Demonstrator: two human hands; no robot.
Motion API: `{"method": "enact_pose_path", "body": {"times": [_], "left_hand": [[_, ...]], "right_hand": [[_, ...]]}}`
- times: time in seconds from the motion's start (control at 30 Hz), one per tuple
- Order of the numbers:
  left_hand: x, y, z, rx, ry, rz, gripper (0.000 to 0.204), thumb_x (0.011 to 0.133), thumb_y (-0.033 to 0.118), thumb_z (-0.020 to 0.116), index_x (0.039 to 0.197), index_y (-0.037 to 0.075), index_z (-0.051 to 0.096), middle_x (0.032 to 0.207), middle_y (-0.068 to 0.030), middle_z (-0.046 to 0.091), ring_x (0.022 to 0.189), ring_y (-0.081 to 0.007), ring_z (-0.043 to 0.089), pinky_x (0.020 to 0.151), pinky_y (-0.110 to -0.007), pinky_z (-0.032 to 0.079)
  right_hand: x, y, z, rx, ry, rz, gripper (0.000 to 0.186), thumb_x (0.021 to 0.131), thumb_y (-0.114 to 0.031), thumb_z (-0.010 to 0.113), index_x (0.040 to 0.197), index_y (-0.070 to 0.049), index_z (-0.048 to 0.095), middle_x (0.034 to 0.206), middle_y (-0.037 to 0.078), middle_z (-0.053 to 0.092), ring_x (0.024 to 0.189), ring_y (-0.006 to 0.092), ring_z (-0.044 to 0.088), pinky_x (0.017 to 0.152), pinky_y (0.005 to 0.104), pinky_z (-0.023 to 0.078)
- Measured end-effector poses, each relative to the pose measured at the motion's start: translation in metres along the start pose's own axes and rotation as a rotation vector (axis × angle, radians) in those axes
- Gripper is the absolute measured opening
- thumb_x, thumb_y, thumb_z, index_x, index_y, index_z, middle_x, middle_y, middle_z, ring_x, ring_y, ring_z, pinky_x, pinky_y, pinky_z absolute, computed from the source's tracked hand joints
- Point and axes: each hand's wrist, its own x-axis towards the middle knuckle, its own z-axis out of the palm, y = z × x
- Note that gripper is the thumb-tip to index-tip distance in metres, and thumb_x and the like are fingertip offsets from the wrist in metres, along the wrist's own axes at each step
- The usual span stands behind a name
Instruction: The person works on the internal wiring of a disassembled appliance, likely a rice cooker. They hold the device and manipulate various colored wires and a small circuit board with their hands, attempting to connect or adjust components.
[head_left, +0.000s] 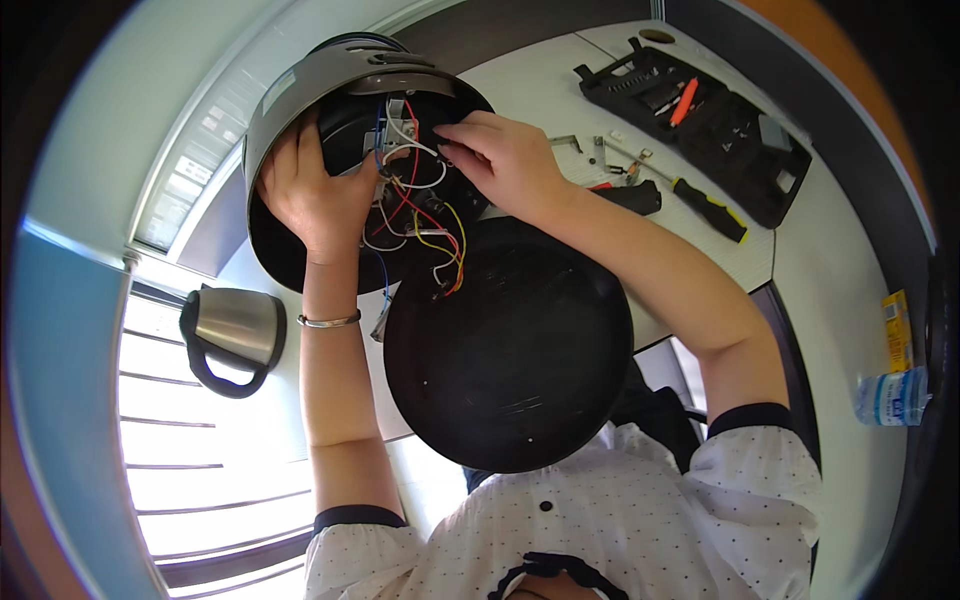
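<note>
A round grey appliance housing [283, 97], like an electric cooker's body, lies tipped with its open underside toward me. Inside it, my left hand [318, 190] rests against the wall, thumb beside the metal and white parts at the centre. My right hand [505, 165] reaches in from the other side, fingertips pinched close to the wires [415, 150]; whatever lies between them is too small to make out. Red, white, blue and yellow wires run down toward a black round base cover [508, 350], which rests in front of my body, below the housing.
At the far right of the white table [540, 85] lies an open black tool case [690, 125] holding a red-handled tool [685, 102]. A yellow-and-black screwdriver [708, 208] and small metal parts [618, 165] lie nearer. A steel kettle [237, 335] stands left; a plastic bottle [893, 397] is right.
</note>
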Motion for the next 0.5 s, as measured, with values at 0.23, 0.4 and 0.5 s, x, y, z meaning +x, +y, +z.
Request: {"method": "enact_pose_path", "body": {"times": [0.23,0.4,0.5], "left_hand": [[0.001,0.001,0.000,0.035,-0.048,0.024,0.067,0.051,0.036,0.082,0.108,0.005,0.067,0.108,-0.0125,0.064,0.099,-0.0335,0.058,0.088,-0.043,0.044],[-0.001,-0.002,0.005,0.024,-0.025,0.046,0.068,0.049,0.035,0.082,0.107,0.005,0.067,0.107,-0.0124,0.064,0.098,-0.0330,0.059,0.086,-0.043,0.045],[0.000,0.000,0.005,0.038,-0.040,0.038,0.067,0.047,0.032,0.081,0.107,0.004,0.067,0.107,-0.0127,0.064,0.096,-0.0329,0.059,0.085,-0.042,0.045]], "right_hand": [[0.008,0.004,0.011,0.104,0.063,0.024,0.026,0.072,-0.006,0.071,0.098,-0.006,0.063,0.077,0.006,0.064,0.065,0.0219,0.063,0.055,0.0305,0.049],[0.010,0.005,0.018,0.074,0.064,0.041,0.030,0.071,-0.007,0.072,0.098,-0.010,0.059,0.076,0.002,0.064,0.066,0.0211,0.063,0.054,0.0310,0.049],[0.012,0.007,0.018,0.027,0.084,-0.004,0.029,0.072,-0.009,0.072,0.098,-0.010,0.058,0.075,0.001,0.063,0.065,0.0202,0.063,0.053,0.0308,0.048]]}}
